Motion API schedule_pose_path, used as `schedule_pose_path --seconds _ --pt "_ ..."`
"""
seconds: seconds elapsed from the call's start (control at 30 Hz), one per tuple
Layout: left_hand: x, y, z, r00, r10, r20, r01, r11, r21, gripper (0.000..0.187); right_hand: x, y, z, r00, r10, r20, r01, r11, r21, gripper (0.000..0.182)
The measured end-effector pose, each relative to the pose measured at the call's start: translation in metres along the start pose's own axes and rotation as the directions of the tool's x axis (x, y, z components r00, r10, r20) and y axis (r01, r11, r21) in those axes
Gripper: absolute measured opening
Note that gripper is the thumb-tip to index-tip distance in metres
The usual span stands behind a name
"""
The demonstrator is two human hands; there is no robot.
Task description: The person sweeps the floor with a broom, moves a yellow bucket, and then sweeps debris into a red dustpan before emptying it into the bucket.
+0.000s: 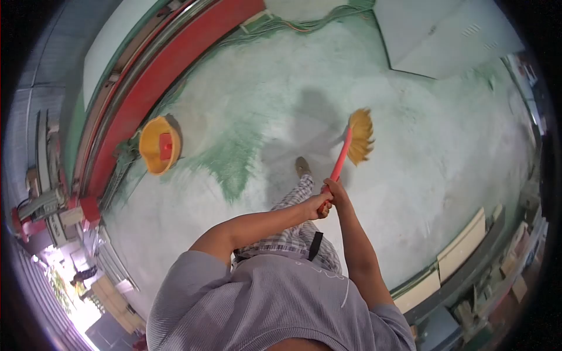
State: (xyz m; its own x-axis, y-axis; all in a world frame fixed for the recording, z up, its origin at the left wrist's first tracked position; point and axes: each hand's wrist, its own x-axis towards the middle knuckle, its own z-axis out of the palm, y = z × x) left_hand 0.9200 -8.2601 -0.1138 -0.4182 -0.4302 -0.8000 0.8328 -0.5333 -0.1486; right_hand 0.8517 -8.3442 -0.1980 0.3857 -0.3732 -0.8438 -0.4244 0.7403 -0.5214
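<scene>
A broom with a red handle [341,157] and a fan of yellow-brown bristles [361,137] extends forward and to the right of my body. My left hand [318,206] wraps around the end of the handle. Just ahead of it, my right hand [336,190] also grips the handle, close against the left. The bristle end hangs over the pale, dusty floor [421,152], with a dark shadow beside it. One shoe [302,167] shows in front of my checked trousers.
On the left stands a yellow bucket [151,147] with a red object [165,146] in it, near a long red machine [175,58]. A grey cabinet [445,35] is at the back right. Boards [462,243] lie along the right side. Cables [304,23] run along the far floor.
</scene>
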Motion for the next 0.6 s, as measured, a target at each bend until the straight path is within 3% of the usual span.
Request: schedule_pose_path --seconds 0.07,0.13,0.17,0.2,0.23,0.27,0.3,0.33,0.43,0.57,0.6 --pt "-0.018 0.028 -0.011 0.998 0.069 -0.008 -0.069 0.994 -0.08 0.013 0.005 -0.03 0.048 1.0 0.004 0.001 -0.004 1.0 0.023 0.026" --pt "-0.03 0.045 -0.011 0.968 0.212 -0.138 -0.234 0.957 -0.169 0.014 0.026 -0.042 0.063 1.0 0.006 -0.019 -0.006 0.999 0.035 0.026" --pt "-0.034 0.052 -0.004 0.966 0.22 -0.136 -0.243 0.953 -0.182 0.014 0.06 -0.026 0.061 0.86 -0.416 0.296 0.463 0.88 -0.108 0.03" --pt "-0.04 0.059 0.005 0.952 0.265 -0.153 -0.295 0.928 -0.228 0.013 0.082 -0.022 0.061 0.469 -0.641 0.607 0.836 0.545 -0.071 0.033" --pt "-0.046 0.066 0.014 0.936 0.307 -0.171 -0.344 0.899 -0.27 0.012 0.079 -0.042 0.068 0.466 -0.637 0.614 0.837 0.542 -0.074 0.033" --pt "-0.047 0.07 0.025 0.921 0.346 -0.179 -0.385 0.882 -0.273 0.012 0.063 -0.072 0.079 0.755 -0.325 0.569 0.455 0.885 -0.097 0.034" --pt "-0.045 0.074 0.035 0.921 0.35 -0.169 -0.385 0.88 -0.277 0.012 0.05 -0.1 0.085 0.854 0.087 0.513 -0.047 0.995 -0.091 0.035" --pt "-0.044 0.079 0.045 0.913 0.362 -0.19 -0.405 0.86 -0.311 0.011 0.044 -0.117 0.086 0.789 0.139 0.599 -0.131 0.99 -0.058 0.041" --pt "-0.056 0.086 0.08 0.919 0.34 -0.199 -0.391 0.852 -0.348 0.01 0.012 -0.157 0.081 0.728 0.167 0.665 -0.127 0.986 -0.109 0.049" --pt "-0.066 0.07 0.113 0.965 0.213 -0.155 -0.25 0.927 -0.28 0.008 -0.026 -0.17 0.052 0.764 0.107 0.636 -0.051 0.993 -0.106 0.055" --pt "-0.064 0.066 0.118 0.98 0.166 -0.11 -0.19 0.943 -0.272 0.007 -0.045 -0.179 0.043 0.814 0.087 0.574 -0.08 0.996 -0.037 0.055"
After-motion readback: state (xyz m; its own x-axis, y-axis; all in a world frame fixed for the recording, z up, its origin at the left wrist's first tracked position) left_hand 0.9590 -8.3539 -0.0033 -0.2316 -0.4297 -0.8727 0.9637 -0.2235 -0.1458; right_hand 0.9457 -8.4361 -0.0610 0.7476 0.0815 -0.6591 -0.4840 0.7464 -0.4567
